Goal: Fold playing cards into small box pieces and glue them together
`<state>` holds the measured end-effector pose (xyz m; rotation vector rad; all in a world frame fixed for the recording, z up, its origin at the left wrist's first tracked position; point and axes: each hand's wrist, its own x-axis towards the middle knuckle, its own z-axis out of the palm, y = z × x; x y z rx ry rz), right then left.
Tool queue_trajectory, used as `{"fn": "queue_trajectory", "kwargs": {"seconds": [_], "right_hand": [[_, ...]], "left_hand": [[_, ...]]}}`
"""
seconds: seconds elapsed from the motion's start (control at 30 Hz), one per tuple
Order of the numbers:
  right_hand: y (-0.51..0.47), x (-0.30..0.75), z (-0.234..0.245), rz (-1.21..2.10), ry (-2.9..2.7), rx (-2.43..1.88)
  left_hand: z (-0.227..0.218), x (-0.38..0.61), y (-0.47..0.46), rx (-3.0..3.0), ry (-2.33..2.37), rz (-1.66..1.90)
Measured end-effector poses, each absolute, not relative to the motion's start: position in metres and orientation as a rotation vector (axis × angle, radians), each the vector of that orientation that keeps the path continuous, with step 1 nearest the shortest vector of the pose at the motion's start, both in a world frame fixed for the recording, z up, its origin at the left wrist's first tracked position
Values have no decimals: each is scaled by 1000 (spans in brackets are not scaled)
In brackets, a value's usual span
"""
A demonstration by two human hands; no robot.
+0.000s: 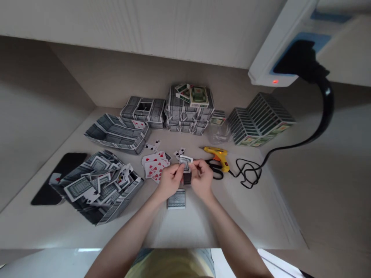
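A playing card (186, 160) is held above the counter (240, 216), at the middle of the work area, between the left hand (171, 177) and the right hand (202, 177). Its grey patterned back, edged by a white border, is turned upward. The card is pinched at its left side by the fingers of the left hand and at its right side by those of the right hand. A small dark piece (187, 178) is seen just below the card; its nature cannot be determined.

A deep container (121, 206), built from the same grey-patterned cards, is placed at the left. It is filled with loose cards (81, 188), some face up, most showing their backs. Behind it, a shallow tray (127, 146) of like construction is positioned, with a red-marked card (139, 124) seen at its far side. Farther back, a closed box (158, 110) is set beside a taller stacked box (188, 115), on which green card packs (199, 95) are laid. Face-up hearts (155, 166) are spread near the left hand, and a face-down stack (176, 200) is placed in front of both hands
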<state>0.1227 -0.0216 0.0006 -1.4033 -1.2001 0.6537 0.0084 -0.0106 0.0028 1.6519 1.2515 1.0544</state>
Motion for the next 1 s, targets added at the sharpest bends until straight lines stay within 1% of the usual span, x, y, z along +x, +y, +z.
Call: {"fn": "queue_trajectory", "kwargs": {"seconds": [0.1, 0.2, 0.33, 0.43, 0.53, 0.63, 0.8, 0.9, 1.0], "right_hand": [[-21, 123, 0, 639, -1189, -1408], [-15, 129, -3, 748, -1107, -1382], [-5, 140, -11, 847, -1090, -1399], [-1, 145, -16, 841, -1102, -1455], [-1, 145, -17, 740, -1098, -1499], [-4, 143, -14, 623, -1108, -1517], [-7, 138, -11, 557, -1137, -1506], [-7, 136, -12, 551, -1159, -1492], [-7, 134, -14, 564, -1167, -1490]], "left_hand": [[1, 6, -9, 1796, 1307, 1070], [1, -2, -5, 1817, 1371, 1120], [3, -19, 6, 1772, 1582, 1199], [4, -27, 11, 1878, 1728, 1141], [3, -27, 10, 1937, 1736, 991], [1, -26, 4, 2053, 1740, 727], [3, -34, -1, 2113, 1815, 347], [8, -40, -2, 2091, 1820, 216], [11, -41, -2, 2073, 1857, 162]]}}
